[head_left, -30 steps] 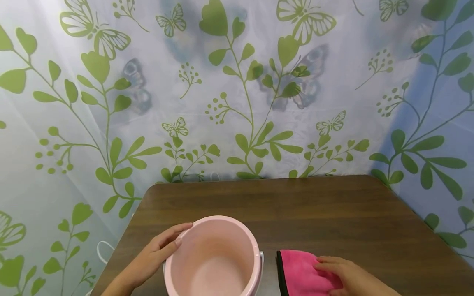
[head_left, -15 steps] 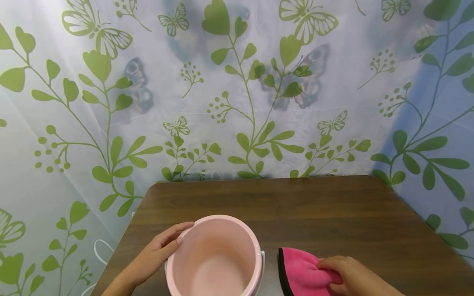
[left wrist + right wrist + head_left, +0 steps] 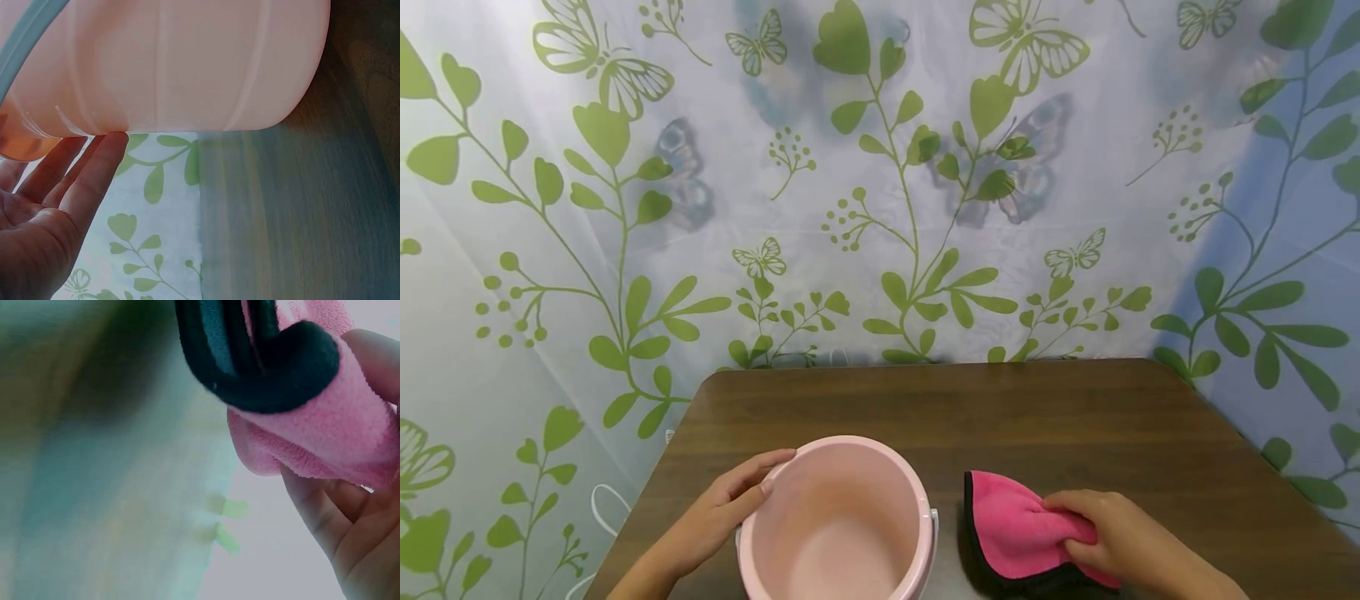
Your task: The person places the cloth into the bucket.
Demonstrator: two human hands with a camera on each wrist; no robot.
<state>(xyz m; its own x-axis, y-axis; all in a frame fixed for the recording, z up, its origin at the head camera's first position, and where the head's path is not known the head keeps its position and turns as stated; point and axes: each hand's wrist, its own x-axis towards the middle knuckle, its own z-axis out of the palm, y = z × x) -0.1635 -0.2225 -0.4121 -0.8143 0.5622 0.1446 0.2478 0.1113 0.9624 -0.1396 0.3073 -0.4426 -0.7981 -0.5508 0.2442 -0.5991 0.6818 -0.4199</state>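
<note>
A pink bucket [image 3: 838, 533] with a pale handle stands on the brown wooden table. My left hand [image 3: 707, 521] holds its left side, the thumb tip on the rim and the other fingers along the outer wall. In the left wrist view, those fingers [image 3: 94, 181] lie nearly straight against the ribbed bucket wall [image 3: 187, 62]. To the right of the bucket, my right hand [image 3: 1120, 533] pinches a bright pink cleaning cloth [image 3: 1007, 525] with black edging, bunched at the grip. The right wrist view shows the cloth [image 3: 350, 419] folded over between thumb and fingers.
The brown table [image 3: 925, 400] reaches back to a white curtain [image 3: 865, 208] printed with green leaves and butterflies. A white cord [image 3: 598, 508] hangs beyond the table's left edge.
My right hand has gathered the cloth into its grip and raised it, so the black lower edge now shows. The left hand and bucket have stayed almost still.
</note>
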